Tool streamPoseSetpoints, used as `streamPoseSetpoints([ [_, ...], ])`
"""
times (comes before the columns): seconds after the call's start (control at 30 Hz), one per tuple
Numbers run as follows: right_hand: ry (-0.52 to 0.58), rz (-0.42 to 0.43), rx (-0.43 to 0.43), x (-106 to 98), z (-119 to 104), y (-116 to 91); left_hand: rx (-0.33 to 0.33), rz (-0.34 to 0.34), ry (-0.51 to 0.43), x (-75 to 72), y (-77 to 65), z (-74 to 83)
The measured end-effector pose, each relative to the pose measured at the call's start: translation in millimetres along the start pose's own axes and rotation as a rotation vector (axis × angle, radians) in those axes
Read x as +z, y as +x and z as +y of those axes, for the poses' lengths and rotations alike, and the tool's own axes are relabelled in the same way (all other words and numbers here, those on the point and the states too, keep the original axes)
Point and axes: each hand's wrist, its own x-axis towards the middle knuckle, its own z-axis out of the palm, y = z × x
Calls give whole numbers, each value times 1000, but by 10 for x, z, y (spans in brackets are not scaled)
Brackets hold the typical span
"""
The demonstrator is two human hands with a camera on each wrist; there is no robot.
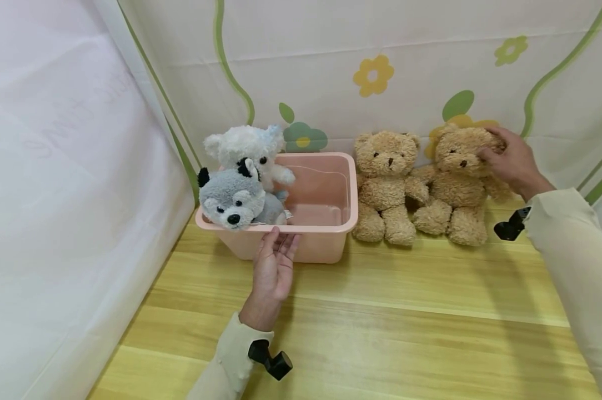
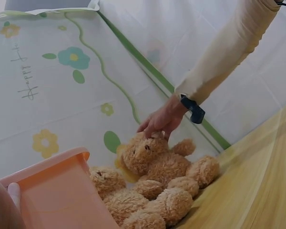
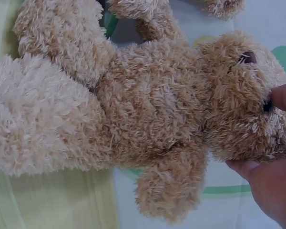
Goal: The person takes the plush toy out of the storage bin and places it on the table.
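Observation:
A pink plastic bin (image 1: 321,244) stands against the back cloth, with a grey-and-white husky plush (image 1: 233,197) and a fluffy white plush (image 1: 243,145) in its left part. My left hand (image 1: 273,272) holds the bin's front rim, thumb at the lip and fingers below it. To the right of the bin, two tan teddy bears sit side by side. The right-hand teddy bear (image 1: 461,191) has its head gripped by my right hand (image 1: 513,161), thumb near its eye. In the right wrist view, the fingers press into this bear's fur (image 3: 152,100).
The other teddy bear (image 1: 386,189) sits between the bin and the gripped bear, their arms overlapping. A white cloth printed with flowers (image 1: 373,75) hangs close behind everything. Another white cloth (image 1: 71,194) borders the wooden table (image 1: 381,333) on the left.

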Motion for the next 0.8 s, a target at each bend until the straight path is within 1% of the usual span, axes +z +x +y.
streamPoseSetpoints([
  [0.1,39,4,49,12,31,-22,-3,3,4,3,-1,-2],
  [0.27,155,-8,150,36,59,-59,-1,-1,5,12,-11,-1],
  [0.37,208,-21,182,39,69,-56,3,-2,1,14,-15,1],
  [0.47,243,-25,184,43,68,-32,7,1,-3,15,-19,5],
  [0.57,256,-18,158,59,58,1,10,6,-1,19,-24,7],
  [0.67,248,-12,141,77,49,28,10,7,-2,22,-28,6],
  [0.8,216,-4,140,84,43,44,9,-3,-16,27,-37,5],
])
